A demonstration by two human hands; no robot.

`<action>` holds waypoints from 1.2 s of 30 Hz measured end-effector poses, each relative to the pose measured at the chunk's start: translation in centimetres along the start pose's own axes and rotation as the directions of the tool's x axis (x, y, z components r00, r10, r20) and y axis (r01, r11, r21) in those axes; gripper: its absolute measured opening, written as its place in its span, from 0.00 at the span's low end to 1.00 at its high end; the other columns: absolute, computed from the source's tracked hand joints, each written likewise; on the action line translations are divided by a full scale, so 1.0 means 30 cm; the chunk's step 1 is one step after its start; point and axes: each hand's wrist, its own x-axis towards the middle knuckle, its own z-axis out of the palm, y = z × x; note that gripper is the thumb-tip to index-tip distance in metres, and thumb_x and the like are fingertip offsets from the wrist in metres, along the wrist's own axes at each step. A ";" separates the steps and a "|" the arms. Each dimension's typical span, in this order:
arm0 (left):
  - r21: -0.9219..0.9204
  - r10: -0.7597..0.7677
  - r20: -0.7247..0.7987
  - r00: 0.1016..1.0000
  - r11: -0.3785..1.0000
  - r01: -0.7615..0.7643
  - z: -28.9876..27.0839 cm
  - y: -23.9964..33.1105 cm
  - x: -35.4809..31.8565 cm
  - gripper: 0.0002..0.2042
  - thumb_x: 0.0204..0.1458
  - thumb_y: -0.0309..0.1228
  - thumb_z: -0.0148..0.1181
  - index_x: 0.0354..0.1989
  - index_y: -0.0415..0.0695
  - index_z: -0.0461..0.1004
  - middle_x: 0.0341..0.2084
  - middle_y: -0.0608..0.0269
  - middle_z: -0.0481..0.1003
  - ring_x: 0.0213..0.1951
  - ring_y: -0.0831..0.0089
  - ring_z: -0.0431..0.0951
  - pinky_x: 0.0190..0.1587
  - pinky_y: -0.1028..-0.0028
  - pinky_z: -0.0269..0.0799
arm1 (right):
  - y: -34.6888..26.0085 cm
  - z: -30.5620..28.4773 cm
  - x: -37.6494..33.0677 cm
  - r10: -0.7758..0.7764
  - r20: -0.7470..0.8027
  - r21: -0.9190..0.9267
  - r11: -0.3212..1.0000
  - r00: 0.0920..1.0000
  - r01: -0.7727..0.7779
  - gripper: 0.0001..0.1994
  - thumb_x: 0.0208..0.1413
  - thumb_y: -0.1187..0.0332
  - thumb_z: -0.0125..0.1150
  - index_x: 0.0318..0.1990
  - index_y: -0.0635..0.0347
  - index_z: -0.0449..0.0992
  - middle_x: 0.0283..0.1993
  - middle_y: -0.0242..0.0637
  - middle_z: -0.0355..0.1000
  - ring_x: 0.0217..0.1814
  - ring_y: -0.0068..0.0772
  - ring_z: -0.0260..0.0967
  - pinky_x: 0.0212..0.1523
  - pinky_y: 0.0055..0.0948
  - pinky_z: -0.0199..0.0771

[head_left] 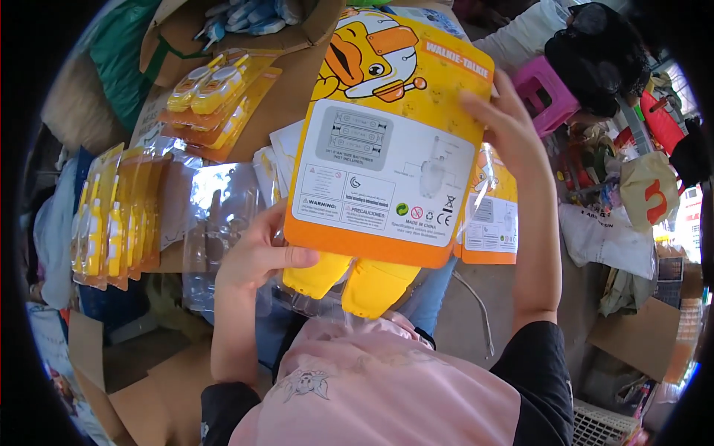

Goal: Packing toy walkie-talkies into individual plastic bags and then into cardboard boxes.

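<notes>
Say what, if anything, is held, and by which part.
A yellow backing card: left grip at its lower left corner, right grip on its upper right edge.

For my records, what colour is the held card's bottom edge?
Orange; the bottom edge shows best in the head view.

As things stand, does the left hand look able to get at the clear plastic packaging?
Probably yes: the clear plastic packaging lies just beside the left hand, nothing visibly between them, though that hand would likely have to release the yellow card.
</notes>
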 end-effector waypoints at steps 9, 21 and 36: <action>-0.099 0.046 0.065 0.997 0.994 -0.040 -0.023 0.003 -0.019 0.39 0.37 0.19 0.65 0.62 0.37 0.53 0.54 0.58 0.65 0.57 0.69 0.64 0.59 0.73 0.59 | 0.027 -0.171 0.073 -0.121 -0.346 0.199 0.960 0.931 0.199 0.17 0.53 0.72 0.58 0.50 0.62 0.65 0.39 0.38 0.74 0.35 0.28 0.75 0.33 0.25 0.78; -0.026 0.061 0.093 0.994 0.998 -0.059 -0.002 0.003 -0.005 0.38 0.36 0.17 0.65 0.61 0.36 0.56 0.55 0.58 0.65 0.58 0.68 0.63 0.61 0.72 0.56 | 0.031 -0.166 0.072 -0.021 -0.172 0.214 0.975 0.985 0.058 0.19 0.52 0.73 0.59 0.51 0.62 0.66 0.38 0.36 0.73 0.35 0.27 0.74 0.32 0.24 0.77; -0.140 0.150 -0.074 0.986 0.977 -0.159 -0.023 0.009 -0.014 0.37 0.38 0.18 0.66 0.61 0.40 0.57 0.51 0.61 0.69 0.53 0.71 0.68 0.55 0.71 0.65 | 0.032 0.022 0.041 -0.044 -0.029 0.142 0.989 0.999 0.048 0.34 0.50 0.76 0.61 0.63 0.56 0.50 0.38 0.43 0.72 0.37 0.30 0.74 0.36 0.27 0.77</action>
